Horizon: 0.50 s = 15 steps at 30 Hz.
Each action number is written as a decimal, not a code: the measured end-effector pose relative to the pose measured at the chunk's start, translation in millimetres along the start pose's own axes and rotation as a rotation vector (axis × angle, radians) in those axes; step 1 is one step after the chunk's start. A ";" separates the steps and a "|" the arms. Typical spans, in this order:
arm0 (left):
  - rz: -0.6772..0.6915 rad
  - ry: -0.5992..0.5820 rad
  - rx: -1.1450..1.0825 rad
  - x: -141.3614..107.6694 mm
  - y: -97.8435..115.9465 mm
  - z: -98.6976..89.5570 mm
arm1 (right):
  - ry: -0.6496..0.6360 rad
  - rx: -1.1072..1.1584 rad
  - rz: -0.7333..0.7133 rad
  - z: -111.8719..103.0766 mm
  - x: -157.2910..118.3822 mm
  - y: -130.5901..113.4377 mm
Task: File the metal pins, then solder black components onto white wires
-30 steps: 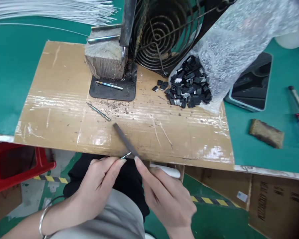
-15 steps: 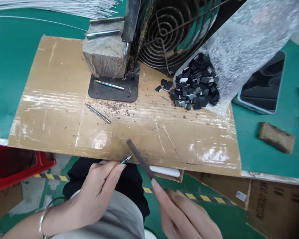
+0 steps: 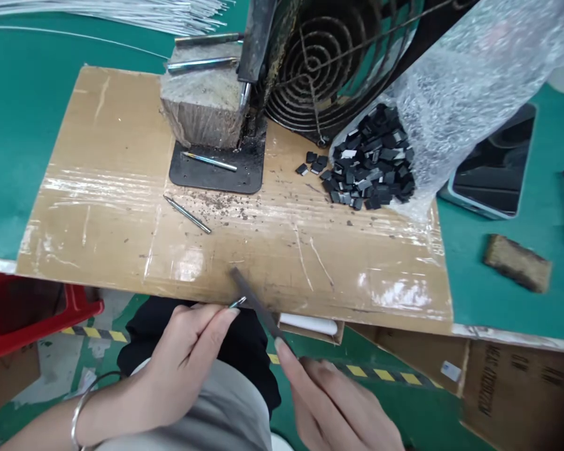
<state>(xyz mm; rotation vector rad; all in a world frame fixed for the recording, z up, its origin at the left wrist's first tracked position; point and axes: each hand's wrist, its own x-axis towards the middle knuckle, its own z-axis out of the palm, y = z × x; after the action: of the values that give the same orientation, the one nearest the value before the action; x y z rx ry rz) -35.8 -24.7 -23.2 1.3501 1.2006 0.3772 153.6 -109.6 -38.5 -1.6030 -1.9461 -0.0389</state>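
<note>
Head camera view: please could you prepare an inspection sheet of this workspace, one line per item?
Surface: shiny brown cardboard sheet on green tabletop; scattered dark crumbs.
Job's things: slim pointed silver metal rod, flat dark-grey metal file; contact between them unclear.
Clutter: heap of small black rectangular pieces by a clear plastic bag.
Grips: left hand pinches the rod; right hand holds the file.
Cables: nothing certain; bundled thin white strands, upper left.
Surroundings: red plastic stool, lower left.
</note>
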 end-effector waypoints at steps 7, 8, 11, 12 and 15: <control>-0.092 -0.045 -0.146 -1.6 1.2 -0.3 | 0.053 -0.073 -0.035 10.3 14.8 1.6; -0.091 -0.045 -0.147 -1.7 1.0 -0.3 | 0.055 -0.060 -0.039 8.4 14.0 1.2; -0.087 -0.053 -0.139 -0.7 1.2 -0.5 | 0.036 0.000 -0.027 4.8 8.0 -0.8; -0.086 -0.056 -0.136 -0.1 1.5 -0.5 | 0.033 0.006 -0.020 5.9 6.8 -1.2; -0.084 -0.056 -0.134 1.1 1.9 -0.6 | 0.041 -0.029 -0.005 13.7 8.9 0.0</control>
<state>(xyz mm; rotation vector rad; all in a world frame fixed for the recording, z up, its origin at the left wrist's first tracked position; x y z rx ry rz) -35.0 -23.0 -21.9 1.1840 1.1608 0.3520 146.9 -96.4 -45.5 -1.6042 -1.9264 -0.1012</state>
